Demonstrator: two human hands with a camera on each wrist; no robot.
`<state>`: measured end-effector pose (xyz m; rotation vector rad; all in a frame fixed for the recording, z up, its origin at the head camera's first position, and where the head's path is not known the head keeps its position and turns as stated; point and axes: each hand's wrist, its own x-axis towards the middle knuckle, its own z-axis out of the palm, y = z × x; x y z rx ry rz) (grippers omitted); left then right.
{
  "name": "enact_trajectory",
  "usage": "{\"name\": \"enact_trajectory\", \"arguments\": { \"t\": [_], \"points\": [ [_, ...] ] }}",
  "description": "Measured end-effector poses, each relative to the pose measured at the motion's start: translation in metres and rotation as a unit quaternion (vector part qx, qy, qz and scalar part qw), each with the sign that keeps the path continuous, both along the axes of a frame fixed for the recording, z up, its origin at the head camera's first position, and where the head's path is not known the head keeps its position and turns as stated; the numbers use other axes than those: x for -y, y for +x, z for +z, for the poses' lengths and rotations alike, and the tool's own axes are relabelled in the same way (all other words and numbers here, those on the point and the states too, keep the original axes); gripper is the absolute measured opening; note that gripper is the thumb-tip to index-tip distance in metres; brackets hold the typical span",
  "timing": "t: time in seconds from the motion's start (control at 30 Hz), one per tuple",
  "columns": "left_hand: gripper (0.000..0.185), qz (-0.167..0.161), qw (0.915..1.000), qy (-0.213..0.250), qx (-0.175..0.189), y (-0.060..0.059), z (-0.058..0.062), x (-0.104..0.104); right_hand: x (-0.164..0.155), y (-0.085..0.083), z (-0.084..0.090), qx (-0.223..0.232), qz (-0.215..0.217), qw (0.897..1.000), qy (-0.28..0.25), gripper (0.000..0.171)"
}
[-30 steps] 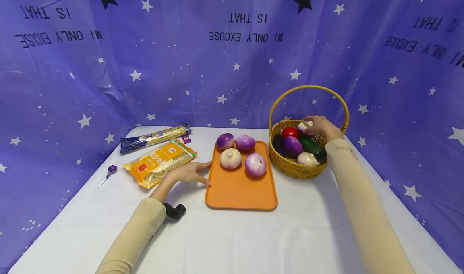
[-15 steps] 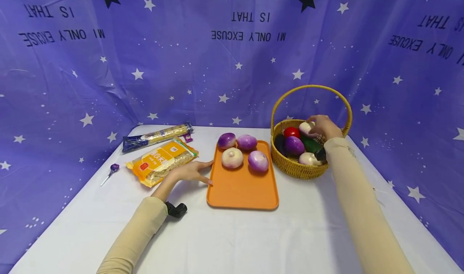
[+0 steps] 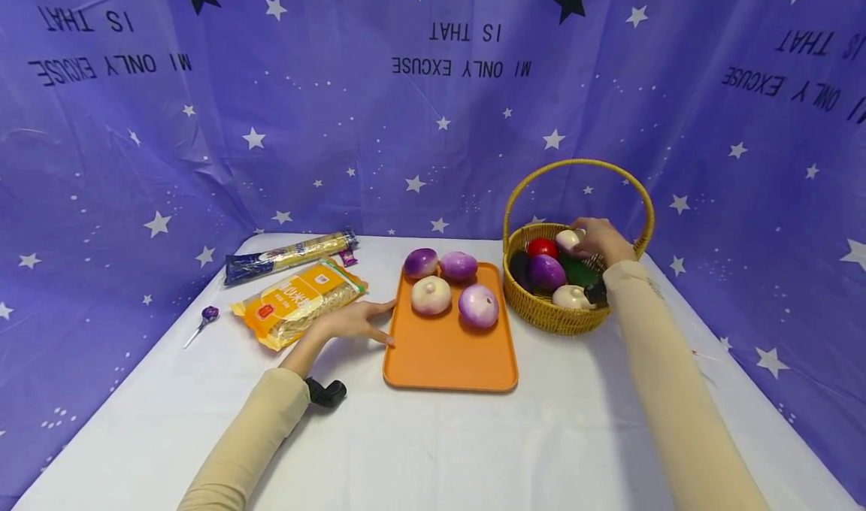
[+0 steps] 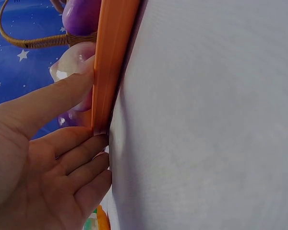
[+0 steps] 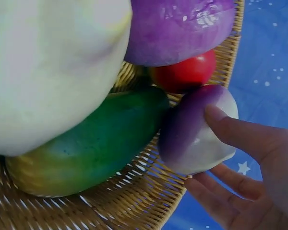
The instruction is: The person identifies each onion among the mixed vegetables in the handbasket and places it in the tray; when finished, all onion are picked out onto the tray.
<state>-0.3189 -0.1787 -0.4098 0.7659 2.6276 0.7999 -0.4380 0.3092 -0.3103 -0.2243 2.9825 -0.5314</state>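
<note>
My right hand [image 3: 597, 240] reaches into the wicker basket [image 3: 541, 314] and grips a purple and white onion [image 3: 567, 238] at its back. In the right wrist view the thumb lies on that onion [image 5: 197, 129] and the fingers [image 5: 221, 196] curl under it. A red tomato [image 3: 542, 247], a purple onion [image 3: 546, 272], a green cucumber [image 3: 577, 270] and a white onion [image 3: 570, 297] also lie in the basket. My left hand [image 3: 357, 322] rests flat on the table, fingers straight against the left edge of the orange tray [image 3: 446, 357]. Several onions [image 3: 478, 305] sit on the tray's far half.
Two noodle packets [image 3: 298, 300] lie left of the tray, with a purple lollipop [image 3: 205, 318] further left. The basket's tall handle [image 3: 578, 164] arches over my right hand. A starry purple cloth backs the white table [image 3: 473, 443].
Only the head view has shifted a little. My right hand stays on the onion in the basket and my left hand stays at the tray's edge.
</note>
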Motion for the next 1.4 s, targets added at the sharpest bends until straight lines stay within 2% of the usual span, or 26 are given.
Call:
{"name": "enact_trajectory", "arguments": {
  "t": [0.13, 0.27, 0.37, 0.53, 0.77, 1.03, 1.23, 1.3, 1.4],
  "points": [
    [0.089, -0.002, 1.0000, 0.004, -0.001, 0.001, 0.000, -0.001, -0.002, 0.008, 0.003, -0.019, 0.014, 1.000, -0.016, 0.057],
    [0.089, -0.004, 1.0000, 0.007, -0.003, -0.001, 0.000, -0.001, 0.000, 0.018, 0.005, -0.071, 0.035, 0.996, -0.037, 0.054],
    [0.089, -0.004, 1.0000, 0.006, 0.000, -0.001, -0.001, 0.000, 0.006, 0.032, 0.005, -0.111, 0.046, 0.991, -0.066, 0.054],
    [0.089, -0.003, 1.0000, 0.006, 0.001, 0.000, 0.000, -0.001, 0.021, 0.064, 0.003, -0.165, 0.070, 0.977, -0.116, 0.052],
    [0.089, -0.007, 0.9999, 0.002, -0.008, -0.003, -0.001, -0.001, 0.060, 0.100, -0.004, -0.231, 0.162, 0.946, -0.158, 0.055],
    [0.090, -0.001, 1.0000, -0.002, 0.003, -0.002, 0.000, -0.001, 0.110, 0.133, -0.019, -0.212, 0.249, 0.928, -0.180, 0.054],
    [0.089, -0.003, 1.0000, -0.003, -0.003, -0.001, 0.002, 0.000, 0.144, 0.148, -0.035, -0.216, 0.319, 0.911, -0.147, 0.053],
    [0.089, -0.003, 1.0000, -0.005, -0.004, 0.000, 0.002, 0.000, 0.156, 0.151, -0.042, -0.209, 0.339, 0.908, -0.129, 0.050],
    [0.089, -0.002, 1.0000, -0.005, 0.001, 0.002, 0.003, 0.000, 0.171, 0.154, -0.051, -0.186, 0.356, 0.910, -0.106, 0.049]
  ]
}}
